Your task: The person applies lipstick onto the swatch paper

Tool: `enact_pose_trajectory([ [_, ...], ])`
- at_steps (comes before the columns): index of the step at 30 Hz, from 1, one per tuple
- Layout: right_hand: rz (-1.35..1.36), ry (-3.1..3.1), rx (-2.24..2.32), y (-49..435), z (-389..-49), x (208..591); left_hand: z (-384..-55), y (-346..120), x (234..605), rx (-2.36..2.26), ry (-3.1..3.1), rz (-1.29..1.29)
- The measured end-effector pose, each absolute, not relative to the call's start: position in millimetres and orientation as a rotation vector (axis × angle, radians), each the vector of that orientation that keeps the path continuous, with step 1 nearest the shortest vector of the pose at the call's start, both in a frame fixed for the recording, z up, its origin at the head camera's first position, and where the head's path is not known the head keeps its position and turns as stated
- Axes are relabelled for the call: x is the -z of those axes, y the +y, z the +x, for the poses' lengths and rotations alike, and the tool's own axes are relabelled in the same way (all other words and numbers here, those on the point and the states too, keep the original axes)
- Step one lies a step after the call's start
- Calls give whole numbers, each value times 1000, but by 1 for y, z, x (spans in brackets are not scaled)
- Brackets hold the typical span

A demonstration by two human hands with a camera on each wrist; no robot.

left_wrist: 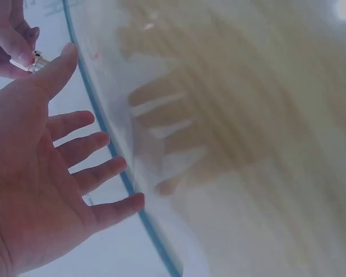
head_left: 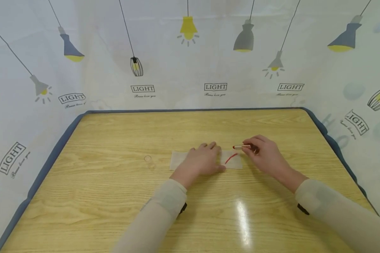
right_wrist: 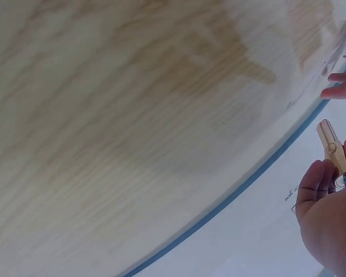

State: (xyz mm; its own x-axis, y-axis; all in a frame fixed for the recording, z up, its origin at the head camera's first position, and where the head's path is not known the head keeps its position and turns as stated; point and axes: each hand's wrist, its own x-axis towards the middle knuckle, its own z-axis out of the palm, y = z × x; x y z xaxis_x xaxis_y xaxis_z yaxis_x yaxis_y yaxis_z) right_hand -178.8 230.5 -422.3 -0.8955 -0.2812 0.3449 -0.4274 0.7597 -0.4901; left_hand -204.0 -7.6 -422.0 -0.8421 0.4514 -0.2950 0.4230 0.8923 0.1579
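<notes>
A white strip of paper or tissue (head_left: 178, 161) lies on the wooden table, with a red stroke (head_left: 231, 158) across its right part. My left hand (head_left: 201, 160) rests over the middle of the strip, fingers spread and straight, hiding that part. Just above the strip's right end, my right hand (head_left: 268, 154) pinches a lipstick (head_left: 241, 147) between thumb and fingers, its red tip pointing left. The right wrist view shows the lipstick's gold tube (right_wrist: 330, 144) sticking out of the fingers. In the left wrist view the left hand (left_wrist: 52, 167) has its fingers extended.
A small clear, round-rimmed thing (head_left: 148, 159) is on the table (head_left: 114, 196) left of the strip; its kind is unclear. A white cloth (head_left: 164, 63) printed with lamps surrounds the table's back and sides, with a blue border (head_left: 193, 110) along the table edge.
</notes>
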Motion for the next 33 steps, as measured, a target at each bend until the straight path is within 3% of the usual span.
enact_pose_trajectory([
  [11, 564, -2690, -967, 205, -183, 418, -206, -46, 409, -62, 2764, 713],
  [33, 713, -2666, -1072, 153, -183, 429, -199, -87, 422, -156, 2756, 706],
])
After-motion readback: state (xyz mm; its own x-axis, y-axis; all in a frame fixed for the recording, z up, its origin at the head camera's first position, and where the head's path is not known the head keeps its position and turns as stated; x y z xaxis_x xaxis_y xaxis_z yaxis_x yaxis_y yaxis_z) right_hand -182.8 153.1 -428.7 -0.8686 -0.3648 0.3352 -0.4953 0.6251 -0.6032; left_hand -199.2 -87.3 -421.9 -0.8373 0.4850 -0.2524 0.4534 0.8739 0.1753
